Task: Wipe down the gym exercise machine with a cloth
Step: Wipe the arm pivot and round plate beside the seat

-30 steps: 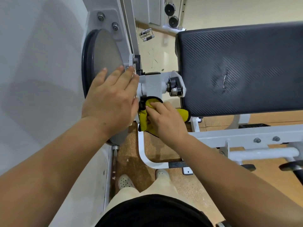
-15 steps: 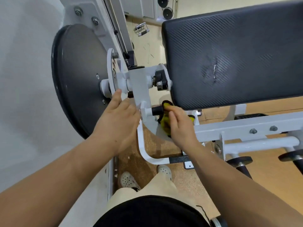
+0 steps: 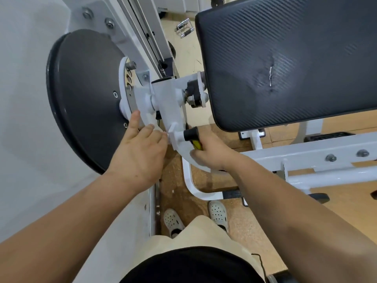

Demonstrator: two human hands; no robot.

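Head view, looking down along two bare forearms at a white gym machine (image 3: 306, 154). At the picture's centre, a white bracket (image 3: 169, 103) on the machine's pivot. At 8 o'clock of that bracket, the left hand (image 3: 140, 152), fingers straight and slightly spread, holding nothing, fingertips (image 3: 135, 117) resting on the white curved plate (image 3: 122, 78) beside the dark round disc (image 3: 87, 94). At 4 o'clock of the bracket, the right hand (image 3: 212, 154), fingers curled round the bracket's curved lower edge and gripping a yellow cloth (image 3: 196, 144). Only a small strip of the cloth showing, at 11 o'clock of the right hand, pressed to the bracket directly under a black knob (image 3: 190, 134) and touching it. Both hands level with each other, the bracket's lower arm between them.

From 12 to 3 o'clock in the picture, a black padded bench (image 3: 285, 48) with a small tear in its cover. At 9 o'clock, a pale wall panel (image 3: 24, 99) behind the disc. At 12 o'clock, far off on the floor, a metal handle (image 3: 184, 29). At 6 o'clock, two pale perforated shoes (image 3: 173, 220) on a speckled brown floor (image 3: 240, 231), beige trousers and a black shirt hem below them.
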